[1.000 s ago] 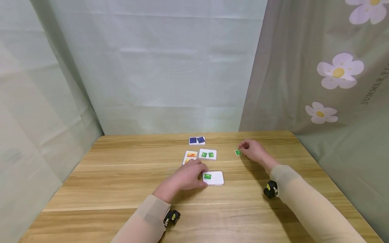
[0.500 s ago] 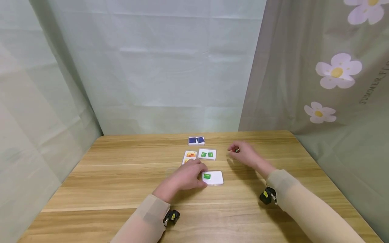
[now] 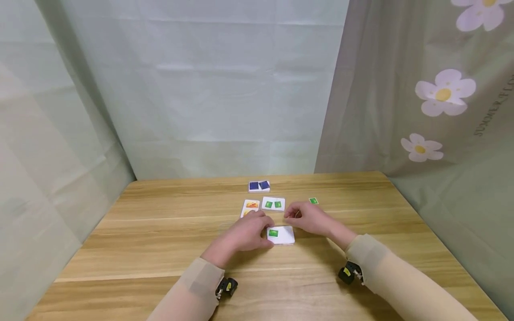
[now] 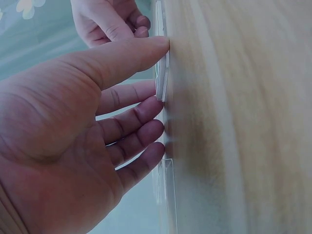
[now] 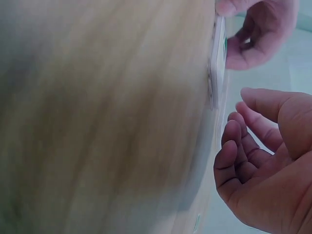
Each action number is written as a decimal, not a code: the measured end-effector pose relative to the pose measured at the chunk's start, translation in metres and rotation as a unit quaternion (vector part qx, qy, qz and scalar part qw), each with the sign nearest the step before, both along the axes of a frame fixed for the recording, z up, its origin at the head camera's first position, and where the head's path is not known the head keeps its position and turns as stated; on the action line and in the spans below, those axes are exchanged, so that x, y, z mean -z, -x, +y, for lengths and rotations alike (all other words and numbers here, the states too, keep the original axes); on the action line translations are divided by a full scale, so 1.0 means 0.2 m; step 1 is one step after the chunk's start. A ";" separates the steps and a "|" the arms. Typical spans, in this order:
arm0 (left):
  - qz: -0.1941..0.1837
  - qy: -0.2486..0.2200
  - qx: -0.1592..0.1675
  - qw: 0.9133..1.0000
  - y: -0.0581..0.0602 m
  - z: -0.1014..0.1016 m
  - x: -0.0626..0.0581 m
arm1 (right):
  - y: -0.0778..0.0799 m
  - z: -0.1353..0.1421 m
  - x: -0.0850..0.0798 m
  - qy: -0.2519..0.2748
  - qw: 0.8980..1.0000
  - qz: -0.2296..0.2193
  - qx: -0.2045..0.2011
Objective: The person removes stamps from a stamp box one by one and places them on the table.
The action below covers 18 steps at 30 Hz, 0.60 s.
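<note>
A white rectangular card with one green square picture at its left end lies flat on the table. My left hand holds it by its left part, thumb on the near edge and a finger on the far edge. The left wrist view shows the card's thin layered edge between the thumb and index finger. My right hand hovers just right of and behind the card, apart from it. Its thumb and fingertips are close together; whether something small is between them cannot be seen. Beyond that hand lies a loose green square.
Behind the hands lie a white card with two green squares, an orange-and-yellow card partly covered by my left hand, and a card with two dark blue squares. A clear sheet lies beside my left hand. Curtains border the wooden table.
My right hand has moved left and nearer, from beside the loose green square to the white card. The loose square stays on the table. My left hand keeps its place on the card.
</note>
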<state>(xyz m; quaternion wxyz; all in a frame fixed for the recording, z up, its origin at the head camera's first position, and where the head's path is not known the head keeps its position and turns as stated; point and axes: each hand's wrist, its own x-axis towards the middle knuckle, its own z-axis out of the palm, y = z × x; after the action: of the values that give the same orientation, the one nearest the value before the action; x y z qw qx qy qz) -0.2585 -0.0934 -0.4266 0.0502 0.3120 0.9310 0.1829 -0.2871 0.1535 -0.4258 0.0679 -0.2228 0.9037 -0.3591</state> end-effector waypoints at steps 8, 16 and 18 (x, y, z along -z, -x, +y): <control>-0.005 0.000 -0.003 1.000 0.01 -0.01 0.01 | -0.04 -0.06 0.01 -0.005 1.000 -0.021 -0.019; -0.007 0.002 -0.005 1.000 0.01 -0.01 0.00 | -0.05 -0.11 0.03 -0.006 1.000 -0.015 -0.022; -0.007 0.003 -0.006 1.000 0.01 -0.01 0.00 | -0.05 -0.12 0.03 -0.009 1.000 -0.013 -0.022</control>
<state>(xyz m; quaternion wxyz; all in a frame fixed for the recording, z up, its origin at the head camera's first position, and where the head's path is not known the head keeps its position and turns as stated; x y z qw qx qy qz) -0.2600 -0.0962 -0.4270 0.0565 0.3052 0.9329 0.1827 -0.2774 0.1289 -0.4312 0.0893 -0.2378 0.9009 -0.3520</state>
